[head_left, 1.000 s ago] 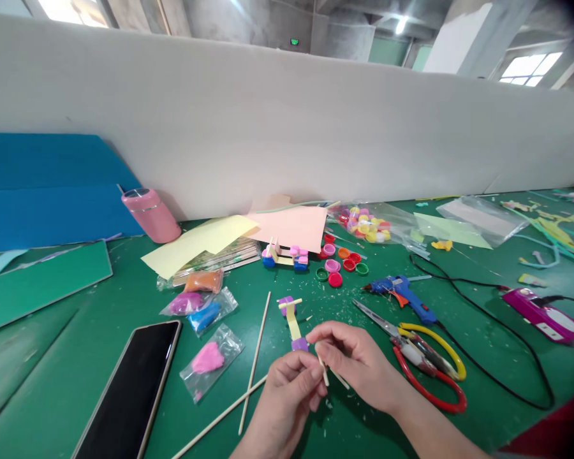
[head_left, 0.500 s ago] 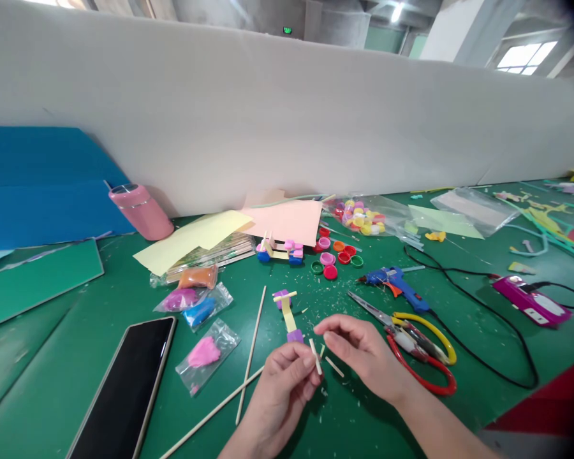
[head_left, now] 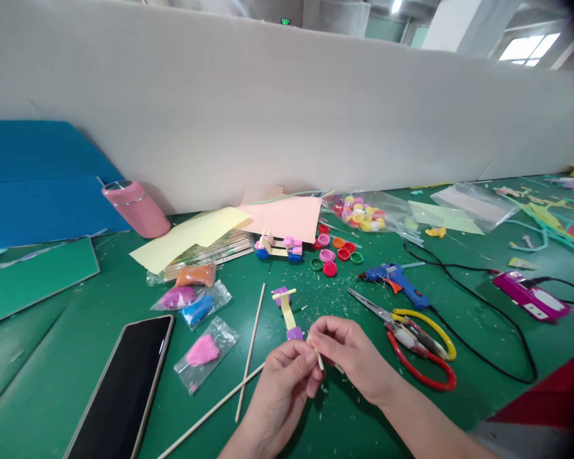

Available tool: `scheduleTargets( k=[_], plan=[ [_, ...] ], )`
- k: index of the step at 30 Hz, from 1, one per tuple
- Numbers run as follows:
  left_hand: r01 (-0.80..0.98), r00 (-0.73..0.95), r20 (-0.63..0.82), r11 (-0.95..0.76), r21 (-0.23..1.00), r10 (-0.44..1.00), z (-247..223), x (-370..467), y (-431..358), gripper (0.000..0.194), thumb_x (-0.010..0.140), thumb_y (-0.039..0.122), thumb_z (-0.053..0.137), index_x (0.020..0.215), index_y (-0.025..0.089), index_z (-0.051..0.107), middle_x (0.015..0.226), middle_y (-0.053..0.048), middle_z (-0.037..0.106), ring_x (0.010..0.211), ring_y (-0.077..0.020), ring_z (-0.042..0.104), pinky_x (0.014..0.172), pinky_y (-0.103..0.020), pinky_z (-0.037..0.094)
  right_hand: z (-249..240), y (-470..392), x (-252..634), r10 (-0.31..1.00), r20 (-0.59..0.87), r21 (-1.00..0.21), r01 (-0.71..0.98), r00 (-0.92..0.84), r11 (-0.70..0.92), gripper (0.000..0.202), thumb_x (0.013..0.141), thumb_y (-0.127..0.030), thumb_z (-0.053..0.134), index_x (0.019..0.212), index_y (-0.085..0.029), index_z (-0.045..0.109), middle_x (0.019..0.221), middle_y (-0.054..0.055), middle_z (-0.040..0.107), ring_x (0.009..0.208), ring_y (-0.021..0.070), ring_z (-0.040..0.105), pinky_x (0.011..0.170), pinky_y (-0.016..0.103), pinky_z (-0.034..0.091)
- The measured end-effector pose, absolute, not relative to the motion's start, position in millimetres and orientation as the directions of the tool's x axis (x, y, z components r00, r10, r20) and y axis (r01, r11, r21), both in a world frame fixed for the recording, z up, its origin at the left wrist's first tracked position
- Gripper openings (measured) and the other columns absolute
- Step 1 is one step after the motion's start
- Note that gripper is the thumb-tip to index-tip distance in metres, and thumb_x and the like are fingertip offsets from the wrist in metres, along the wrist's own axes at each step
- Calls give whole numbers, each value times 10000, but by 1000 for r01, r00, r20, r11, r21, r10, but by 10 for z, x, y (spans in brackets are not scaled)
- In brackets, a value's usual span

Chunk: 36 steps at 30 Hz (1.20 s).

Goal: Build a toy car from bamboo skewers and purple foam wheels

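Note:
My left hand [head_left: 287, 382] pinches a short pale stick [head_left: 321, 362] near the front middle. The fingertips of my right hand [head_left: 347, 350] are closed on the upper end of the same stick, against my left fingertips. Just beyond my hands lies a small piece with a cream strip [head_left: 287, 312], purple blocks at both ends and a short stick across its far end. Two long thin sticks [head_left: 253, 350] cross on the green table left of my left hand. Another short stick end [head_left: 338, 368] shows under my right hand.
Scissors [head_left: 411, 338] and a blue glue gun [head_left: 397, 284] with a black cable lie right. A phone [head_left: 124, 382] and clay packets [head_left: 203, 350] are left. Farther back are bottle caps [head_left: 330, 269], a small blue-and-pink model [head_left: 278, 247], paper sheets [head_left: 196, 236] and a pink bottle [head_left: 136, 207].
My right hand has moved left to meet my left hand, and its fingers have closed on the short stick. The view has shifted slightly.

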<state>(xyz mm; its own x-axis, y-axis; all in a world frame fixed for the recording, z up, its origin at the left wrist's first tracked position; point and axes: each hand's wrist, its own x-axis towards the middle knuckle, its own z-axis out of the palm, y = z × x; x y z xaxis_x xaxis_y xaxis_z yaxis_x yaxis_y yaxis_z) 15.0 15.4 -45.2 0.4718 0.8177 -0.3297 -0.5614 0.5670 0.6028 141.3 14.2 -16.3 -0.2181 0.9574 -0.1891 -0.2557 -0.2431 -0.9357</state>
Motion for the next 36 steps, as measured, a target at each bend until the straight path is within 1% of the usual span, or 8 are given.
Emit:
scheduleTargets(
  k=[16,20,23,26,29,32,34,36],
  plan=[
    [-578,460,-308,544,608,833,-434,132,168,100,693,179,693,618,122,661,516,14,555,489,-51,421,488,-163,304,-150,172,1356,962,-175,-938,-261,-209,-227,261,776,-380,600,664,-153,538,496,-45,530,454,81,504,459,189,381],
    [-575,468,-294,540,615,833,-408,118,163,116,707,194,680,613,129,656,483,20,526,480,-62,399,495,-179,300,-154,177,1364,961,-179,-942,-245,-213,-230,271,805,-406,549,722,-148,552,553,-26,541,483,89,507,479,201,382],
    [-563,471,-294,540,625,832,-399,111,167,147,717,203,670,592,130,644,463,21,509,478,-70,391,498,-189,295,-168,179,1459,978,-168,-980,-86,-120,-179,292,830,-433,494,795,-156,578,553,-41,476,479,83,446,458,195,342],
    [-555,467,-299,538,634,832,-401,109,175,168,721,201,665,573,130,631,469,20,519,466,-64,376,511,-195,299,-184,175,1712,994,-88,-972,211,65,-100,301,837,-445,463,854,-178,600,558,-47,432,488,92,405,453,199,338],
    [-555,458,-302,534,638,836,-397,98,183,164,710,211,677,575,131,627,481,18,530,466,-62,374,502,-192,291,-225,164,2143,967,3,-911,400,254,-103,287,828,-441,458,885,-188,583,642,-13,497,569,128,461,516,230,380],
    [-562,449,-298,525,639,842,-381,82,201,170,695,224,690,569,132,623,479,21,525,456,-58,360,505,-194,297,-315,153,2647,899,90,-819,545,429,-178,264,790,-404,484,924,-187,551,751,29,538,658,170,497,601,278,406],
    [-567,441,-294,517,641,848,-368,72,219,174,697,221,689,564,133,619,467,25,512,454,-60,352,515,-198,309,-397,152,2938,868,119,-743,623,482,-244,266,733,-365,526,926,-183,547,769,42,539,668,192,499,629,310,407],
    [-571,431,-294,510,643,853,-363,62,237,172,695,218,690,564,134,618,460,23,505,462,-66,356,506,-197,306,-484,165,3152,863,121,-672,680,491,-293,284,656,-306,567,909,-179,558,845,71,551,732,225,520,649,331,404]
  ],
)
